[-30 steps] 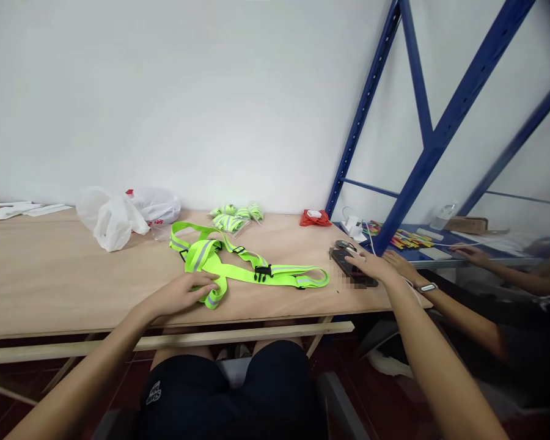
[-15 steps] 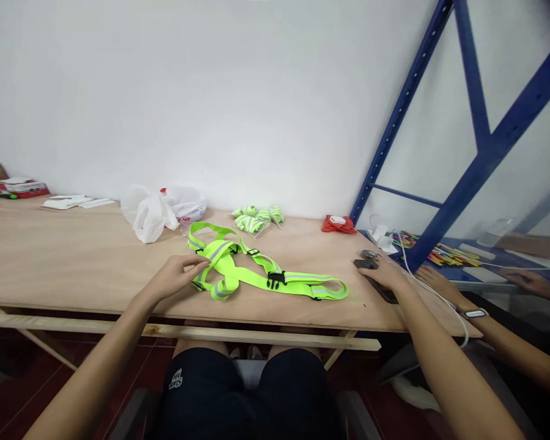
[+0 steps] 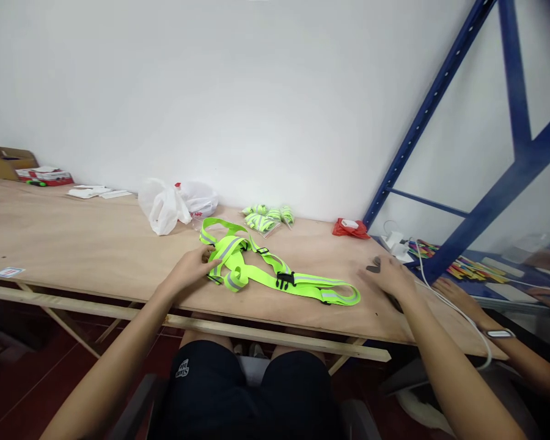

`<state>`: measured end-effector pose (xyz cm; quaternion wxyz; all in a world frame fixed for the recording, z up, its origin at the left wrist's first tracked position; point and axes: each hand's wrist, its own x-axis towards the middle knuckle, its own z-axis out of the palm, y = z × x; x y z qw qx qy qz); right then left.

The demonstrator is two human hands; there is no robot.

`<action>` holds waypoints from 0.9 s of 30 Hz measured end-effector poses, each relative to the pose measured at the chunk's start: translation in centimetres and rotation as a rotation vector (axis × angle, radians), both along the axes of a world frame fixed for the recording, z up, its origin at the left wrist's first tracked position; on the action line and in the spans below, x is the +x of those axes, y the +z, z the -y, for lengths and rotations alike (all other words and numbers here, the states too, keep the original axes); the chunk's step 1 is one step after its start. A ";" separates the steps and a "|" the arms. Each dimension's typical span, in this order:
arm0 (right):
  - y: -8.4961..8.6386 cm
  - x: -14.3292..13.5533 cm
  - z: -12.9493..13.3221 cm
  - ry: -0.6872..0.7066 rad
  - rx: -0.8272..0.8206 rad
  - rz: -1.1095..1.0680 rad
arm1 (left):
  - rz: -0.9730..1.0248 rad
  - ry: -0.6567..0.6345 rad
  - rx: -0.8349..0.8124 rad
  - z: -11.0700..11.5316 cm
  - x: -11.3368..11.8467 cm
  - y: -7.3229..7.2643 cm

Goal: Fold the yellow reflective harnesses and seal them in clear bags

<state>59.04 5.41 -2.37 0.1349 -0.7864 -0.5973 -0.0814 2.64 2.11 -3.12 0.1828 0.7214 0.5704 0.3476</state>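
A neon-yellow reflective harness (image 3: 261, 273) with grey stripes and black buckles lies loosely spread on the wooden table. My left hand (image 3: 191, 269) is at its left end, thumb and fingers apart, fingertips at the edge of the straps. Whether they press on the webbing I cannot tell. Further right, my right hand (image 3: 389, 276) is slightly blurred, fingers stretched out over the table with nothing seen in them. A dark phone (image 3: 393, 302) is mostly hidden beneath that hand. By its fingertips shows a small dark grey object (image 3: 374, 266), partly covered.
Behind the harness are bagged reflective straps (image 3: 262, 220), white plastic bags (image 3: 165, 208) and a red packet (image 3: 351, 228). A blue metal frame (image 3: 421, 131) rises at right, with a white cable (image 3: 453, 305) nearby. Another person's arm (image 3: 462, 302) rests beyond it.
The view has shifted, so things appear further right. My left hand has come closer to the straps. My right hand has moved over the phone, covering more of it.
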 end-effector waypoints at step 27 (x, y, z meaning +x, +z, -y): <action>0.3 -12.4 1.9 0.200 -0.157 0.087 | 1.175 0.003 0.519 1.3 -8.2 10.8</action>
